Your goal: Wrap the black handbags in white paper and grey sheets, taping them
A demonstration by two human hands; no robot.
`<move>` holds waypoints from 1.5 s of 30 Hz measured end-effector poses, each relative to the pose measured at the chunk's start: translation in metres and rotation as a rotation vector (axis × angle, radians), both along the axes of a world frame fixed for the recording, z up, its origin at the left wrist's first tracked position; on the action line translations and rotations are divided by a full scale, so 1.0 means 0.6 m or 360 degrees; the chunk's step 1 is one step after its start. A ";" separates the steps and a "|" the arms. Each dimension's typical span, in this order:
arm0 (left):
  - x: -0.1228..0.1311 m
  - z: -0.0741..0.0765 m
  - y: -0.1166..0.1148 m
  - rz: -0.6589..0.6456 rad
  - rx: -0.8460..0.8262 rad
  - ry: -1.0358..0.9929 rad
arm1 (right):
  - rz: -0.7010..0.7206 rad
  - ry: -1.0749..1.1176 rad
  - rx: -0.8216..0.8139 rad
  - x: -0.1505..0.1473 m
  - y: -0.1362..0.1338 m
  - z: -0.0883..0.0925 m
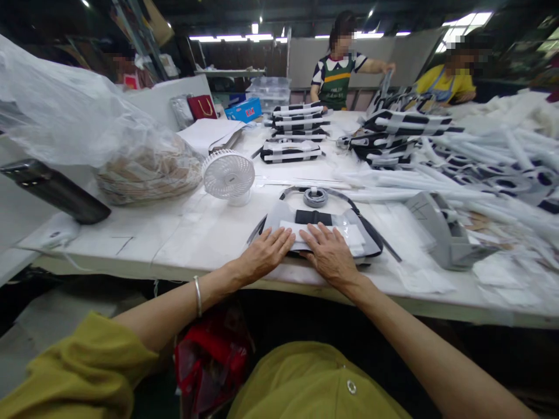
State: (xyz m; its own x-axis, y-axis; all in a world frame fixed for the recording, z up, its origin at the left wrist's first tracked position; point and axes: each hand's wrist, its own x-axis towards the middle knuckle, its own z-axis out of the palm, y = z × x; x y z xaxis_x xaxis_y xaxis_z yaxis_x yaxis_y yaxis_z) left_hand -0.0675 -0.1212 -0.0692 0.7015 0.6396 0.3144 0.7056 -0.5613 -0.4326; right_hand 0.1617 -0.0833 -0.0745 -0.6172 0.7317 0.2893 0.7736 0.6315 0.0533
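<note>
Both left hand point(268, 252) and right hand point(328, 254) spread flat on the bag point(313, 217), a white fan point(229, 176) standing left of it.

The single head-worn camera looks forward and steeply down from above the wearer's olive clothing point(305, 384), which shows along the bottom edge. The left hand point(267, 254) and right hand point(331, 256) lie near, just below centre; the wide view reaches across the worktop point(174, 241) to co-workers point(335, 84) and ceiling lamps point(259, 37) well beyond.
</note>
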 end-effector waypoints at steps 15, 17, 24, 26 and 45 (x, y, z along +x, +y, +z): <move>0.035 0.043 0.020 0.0017 -0.0235 -0.0222 | -0.0008 0.0015 0.0041 -0.005 -0.012 0.036; 0.043 0.048 0.021 0.0066 -0.0333 -0.0253 | 0.0015 0.0012 0.0078 0.002 -0.007 0.032; 0.033 0.068 0.007 0.0067 -0.0570 -0.0441 | 0.0128 0.0081 0.0189 0.017 0.003 0.004; 0.021 0.076 0.004 -0.0008 -0.0596 -0.0641 | 0.0136 0.0134 0.0249 0.017 0.002 -0.003; 0.018 0.083 0.008 0.0106 -0.0441 -0.0157 | 0.0149 0.0084 0.0341 0.014 -0.007 -0.009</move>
State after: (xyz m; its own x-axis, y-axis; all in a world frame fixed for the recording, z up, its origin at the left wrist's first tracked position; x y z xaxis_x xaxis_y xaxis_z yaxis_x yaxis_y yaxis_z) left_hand -0.0569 -0.1166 -0.0197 0.6300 0.7541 0.1856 0.7757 -0.5996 -0.1969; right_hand 0.1699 -0.0877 -0.0796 -0.6593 0.5904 0.4655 0.7174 0.6793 0.1546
